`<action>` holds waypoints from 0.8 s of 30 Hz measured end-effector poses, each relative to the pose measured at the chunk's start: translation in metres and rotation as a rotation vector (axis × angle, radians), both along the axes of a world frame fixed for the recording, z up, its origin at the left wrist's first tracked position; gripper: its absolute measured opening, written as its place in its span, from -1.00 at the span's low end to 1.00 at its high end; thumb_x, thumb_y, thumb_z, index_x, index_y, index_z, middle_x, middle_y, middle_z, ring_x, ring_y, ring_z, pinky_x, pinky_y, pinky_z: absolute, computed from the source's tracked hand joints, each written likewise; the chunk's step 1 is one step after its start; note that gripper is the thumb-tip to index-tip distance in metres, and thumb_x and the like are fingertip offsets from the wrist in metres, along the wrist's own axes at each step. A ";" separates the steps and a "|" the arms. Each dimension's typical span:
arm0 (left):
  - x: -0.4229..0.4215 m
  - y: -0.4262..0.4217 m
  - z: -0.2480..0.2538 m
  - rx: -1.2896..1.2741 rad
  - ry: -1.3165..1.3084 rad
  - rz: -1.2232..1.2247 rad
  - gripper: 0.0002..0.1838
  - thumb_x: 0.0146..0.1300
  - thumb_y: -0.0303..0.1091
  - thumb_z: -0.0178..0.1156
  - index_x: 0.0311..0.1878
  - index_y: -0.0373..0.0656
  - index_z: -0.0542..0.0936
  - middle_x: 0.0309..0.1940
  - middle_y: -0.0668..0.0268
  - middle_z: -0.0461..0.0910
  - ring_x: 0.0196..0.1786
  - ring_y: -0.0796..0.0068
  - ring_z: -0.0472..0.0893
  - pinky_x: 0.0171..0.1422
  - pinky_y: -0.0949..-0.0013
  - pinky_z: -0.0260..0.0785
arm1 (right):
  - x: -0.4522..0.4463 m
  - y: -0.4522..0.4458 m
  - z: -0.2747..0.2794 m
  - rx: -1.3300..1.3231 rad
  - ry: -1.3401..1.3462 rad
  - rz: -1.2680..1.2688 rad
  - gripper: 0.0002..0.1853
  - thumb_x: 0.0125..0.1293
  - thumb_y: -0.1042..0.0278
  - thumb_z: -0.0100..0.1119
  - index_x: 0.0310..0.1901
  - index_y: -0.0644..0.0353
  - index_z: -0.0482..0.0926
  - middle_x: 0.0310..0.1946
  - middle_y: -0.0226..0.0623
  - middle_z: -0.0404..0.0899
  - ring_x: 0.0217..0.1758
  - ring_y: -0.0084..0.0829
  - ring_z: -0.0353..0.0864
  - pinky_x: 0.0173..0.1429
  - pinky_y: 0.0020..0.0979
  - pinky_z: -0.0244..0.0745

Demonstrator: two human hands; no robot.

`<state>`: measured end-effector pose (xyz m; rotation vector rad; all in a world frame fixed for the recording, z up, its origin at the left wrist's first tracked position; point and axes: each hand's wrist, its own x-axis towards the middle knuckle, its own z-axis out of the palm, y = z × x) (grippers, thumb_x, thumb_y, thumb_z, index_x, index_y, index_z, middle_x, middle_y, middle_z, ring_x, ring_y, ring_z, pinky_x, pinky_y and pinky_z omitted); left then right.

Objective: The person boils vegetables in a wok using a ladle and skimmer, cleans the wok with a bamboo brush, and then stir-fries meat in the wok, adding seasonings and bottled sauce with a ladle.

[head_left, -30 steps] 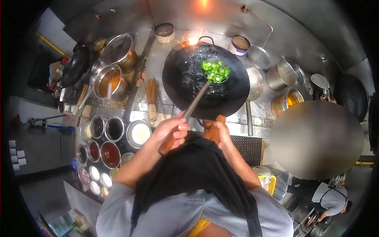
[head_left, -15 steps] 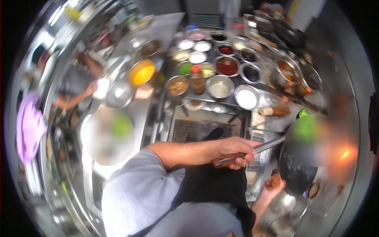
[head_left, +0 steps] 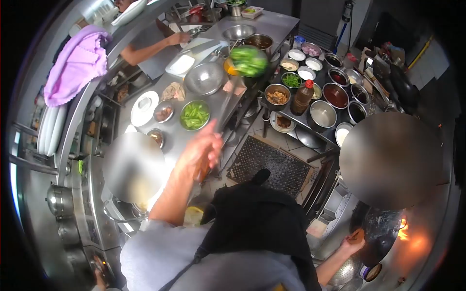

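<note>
My left hand (head_left: pixel 204 148) is closed around the ladle's wooden handle. The ladle's blurred shaft (head_left: pixel 225 104) reaches up and away, and chopped green vegetables (head_left: pixel 248 61) sit in its bowl above the steel counter, overlapping an orange-filled bowl in view. At the lower right, my right hand (head_left: pixel 350 245) grips a brown piece (head_left: pixel 357 236) at the near edge of the black wok (head_left: pixel 376 235). Flames show beside the wok. A blurred round patch hides part of the stove area.
Left of the ladle are a perforated bowl (head_left: pixel 204 78) and a bowl of green pieces (head_left: pixel 195 115). A rack of sauce pans (head_left: pixel 336 95) and a red-capped bottle (head_left: pixel 303 99) stand right. A co-worker's arm (head_left: pixel 153 51) reaches over the counter's far side.
The view has turned from the wok toward the counter. My left hand has swung the ladle of greens from over the wok to above the counter. My right hand stays at the wok.
</note>
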<state>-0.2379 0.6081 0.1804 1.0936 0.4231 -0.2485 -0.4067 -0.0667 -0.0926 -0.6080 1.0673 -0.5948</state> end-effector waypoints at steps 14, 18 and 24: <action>0.048 0.117 -0.143 1.657 0.158 0.053 -0.24 0.25 -0.36 0.11 0.56 -0.13 0.22 -0.07 -0.21 0.66 -0.03 -0.24 0.67 0.06 -0.08 0.47 | 0.012 -0.001 0.000 -0.098 -0.087 -0.072 -0.80 0.24 0.22 0.17 -0.20 0.13 0.59 -0.36 -0.41 0.60 -0.41 -0.53 0.56 -0.42 -0.47 0.41; 0.038 0.093 -0.139 1.657 -0.746 0.100 -0.45 0.39 -0.45 0.06 0.44 -0.25 0.34 -0.29 0.09 0.70 -0.35 0.13 0.67 -0.24 0.09 0.50 | 0.021 0.008 0.015 -0.120 -0.222 -0.111 -0.84 0.21 0.31 0.21 -0.20 0.13 0.54 -0.30 -0.30 0.64 -0.28 -0.33 0.70 -0.23 -0.30 0.68; 0.079 -0.108 -0.059 0.567 -0.610 -0.398 -0.36 0.42 -0.40 0.15 0.51 -0.25 0.21 -0.40 0.36 0.48 -0.64 0.64 0.40 -0.62 0.53 0.28 | 0.060 -0.020 -0.037 -0.057 -0.379 -0.335 -0.79 0.36 0.20 0.16 -0.09 0.10 0.61 -0.22 -0.27 0.72 -0.26 -0.28 0.75 -0.31 -0.27 0.69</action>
